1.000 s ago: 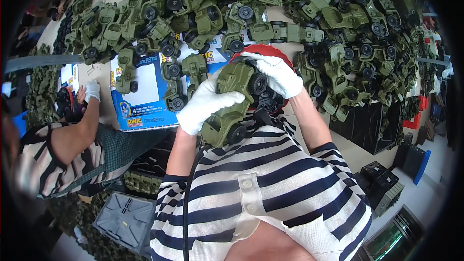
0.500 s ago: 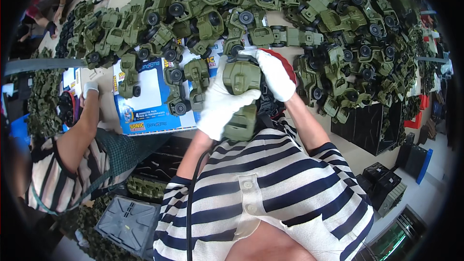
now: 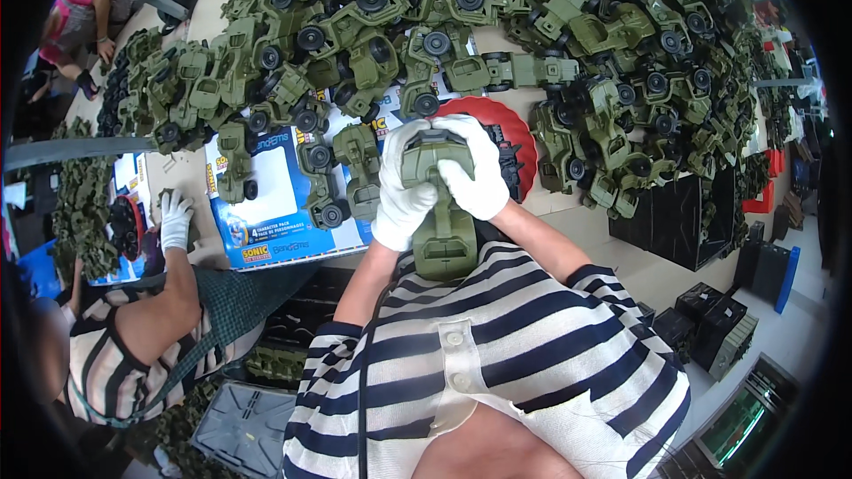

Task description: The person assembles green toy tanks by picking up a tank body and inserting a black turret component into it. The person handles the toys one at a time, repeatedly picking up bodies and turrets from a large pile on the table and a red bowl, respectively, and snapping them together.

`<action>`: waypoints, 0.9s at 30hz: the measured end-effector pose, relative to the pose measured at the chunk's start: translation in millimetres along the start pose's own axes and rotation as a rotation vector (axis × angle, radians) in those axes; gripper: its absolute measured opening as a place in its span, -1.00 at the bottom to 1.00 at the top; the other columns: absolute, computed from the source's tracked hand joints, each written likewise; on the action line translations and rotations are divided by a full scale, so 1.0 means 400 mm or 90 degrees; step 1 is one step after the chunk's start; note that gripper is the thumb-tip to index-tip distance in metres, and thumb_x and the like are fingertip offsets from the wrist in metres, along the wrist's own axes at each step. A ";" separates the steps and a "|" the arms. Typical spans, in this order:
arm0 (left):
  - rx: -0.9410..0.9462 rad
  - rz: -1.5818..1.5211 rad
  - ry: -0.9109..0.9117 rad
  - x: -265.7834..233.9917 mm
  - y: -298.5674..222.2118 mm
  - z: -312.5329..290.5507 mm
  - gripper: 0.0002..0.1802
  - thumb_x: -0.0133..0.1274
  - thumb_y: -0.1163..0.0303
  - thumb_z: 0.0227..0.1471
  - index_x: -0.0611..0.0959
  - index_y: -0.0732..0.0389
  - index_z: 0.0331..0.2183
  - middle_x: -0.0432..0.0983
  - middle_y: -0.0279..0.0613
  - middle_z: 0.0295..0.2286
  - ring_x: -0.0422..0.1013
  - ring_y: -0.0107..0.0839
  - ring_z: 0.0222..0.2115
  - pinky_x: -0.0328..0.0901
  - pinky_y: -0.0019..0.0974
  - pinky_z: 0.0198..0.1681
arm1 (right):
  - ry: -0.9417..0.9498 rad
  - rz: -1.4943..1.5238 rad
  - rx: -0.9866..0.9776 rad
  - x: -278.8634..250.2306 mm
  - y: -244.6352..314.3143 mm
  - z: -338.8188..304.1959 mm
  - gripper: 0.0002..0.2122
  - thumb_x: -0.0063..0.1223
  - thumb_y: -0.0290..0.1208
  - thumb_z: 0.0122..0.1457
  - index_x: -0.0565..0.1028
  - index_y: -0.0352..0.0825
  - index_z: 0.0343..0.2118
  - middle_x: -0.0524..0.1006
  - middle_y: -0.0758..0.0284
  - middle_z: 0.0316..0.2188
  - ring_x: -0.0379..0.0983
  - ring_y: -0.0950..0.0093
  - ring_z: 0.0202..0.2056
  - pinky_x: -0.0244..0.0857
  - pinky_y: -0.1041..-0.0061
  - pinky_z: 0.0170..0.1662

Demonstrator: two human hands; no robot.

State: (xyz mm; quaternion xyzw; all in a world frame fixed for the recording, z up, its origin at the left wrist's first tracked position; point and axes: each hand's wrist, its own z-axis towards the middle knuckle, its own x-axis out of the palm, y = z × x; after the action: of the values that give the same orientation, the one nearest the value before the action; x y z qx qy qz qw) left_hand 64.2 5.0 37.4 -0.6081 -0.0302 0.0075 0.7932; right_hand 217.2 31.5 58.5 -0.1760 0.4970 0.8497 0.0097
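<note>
An olive-green toy jeep (image 3: 444,253) is held close in front of my chest, its end pointing toward me. My left hand (image 3: 402,200), in a white glove, is closed around its left side. My right hand (image 3: 479,176), gloved too, grips the other side. Both thumbs press on the top, and the fingers curl round the far end, where a dark edge shows. Just beyond my right hand is a round red tray (image 3: 530,146) with black parts (image 3: 509,164) in it, partly hidden by the hand.
A large heap of green toy jeeps (image 3: 612,31) covers the far table. Several stand on blue-and-white printed card sheets (image 3: 293,248) at left. A co-worker's gloved hand (image 3: 176,217) rests on the table. Black crates (image 3: 657,217) stand at right, a grey crate (image 3: 244,421) lower left.
My right hand has moved from the jeep's far end down its right side, thumb now on top. The jeep sits slightly lower, and more of the red tray shows. The co-worker's hand has opened out.
</note>
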 end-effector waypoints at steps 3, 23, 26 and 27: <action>0.048 0.070 -0.045 0.007 -0.010 -0.010 -0.17 0.15 -0.24 -0.06 0.50 0.33 -0.05 0.46 -0.03 -0.15 0.41 -0.14 -0.11 0.27 -0.16 0.01 | -0.024 0.030 -0.020 0.005 -0.002 -0.005 -0.63 0.13 -0.53 -0.01 0.44 -0.37 -0.07 0.50 0.12 -0.18 0.46 0.16 -0.16 0.34 0.27 -0.05; -0.045 0.279 -0.135 -0.005 0.027 0.113 -0.40 0.16 0.41 0.09 0.32 0.36 0.11 0.31 0.02 -0.05 0.32 -0.19 -0.06 0.27 -0.15 0.02 | -0.435 0.548 0.335 -0.441 0.063 -0.141 -0.40 0.15 -0.45 0.12 0.23 -0.38 0.23 0.45 0.28 0.04 0.43 0.50 0.00 0.32 0.49 0.08; -0.119 0.467 -0.131 -0.197 0.106 0.076 -0.43 0.11 0.33 0.14 0.34 0.42 0.08 0.36 0.13 -0.03 0.35 -0.13 -0.03 0.24 -0.18 0.08 | -0.625 0.540 0.183 -0.658 0.049 -0.112 -0.57 0.11 -0.42 0.15 0.37 -0.34 0.10 0.53 0.30 -0.09 0.52 0.51 -0.14 0.43 0.49 -0.05; -0.078 0.546 -0.167 -0.222 0.115 0.051 -0.40 0.08 0.25 0.15 0.33 0.44 0.08 0.35 0.18 -0.02 0.35 -0.06 -0.04 0.23 -0.14 0.09 | -0.646 0.515 0.175 -0.747 0.043 -0.111 -0.63 0.10 -0.39 0.17 0.42 -0.32 0.04 0.54 0.31 -0.12 0.53 0.51 -0.17 0.44 0.48 -0.07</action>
State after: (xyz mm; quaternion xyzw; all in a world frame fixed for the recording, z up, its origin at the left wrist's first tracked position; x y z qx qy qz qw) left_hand -24.4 32.5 -5.2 -0.6056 0.1243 0.4107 0.6702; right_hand 507.1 32.4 145.3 0.4494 0.5613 0.6928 -0.0546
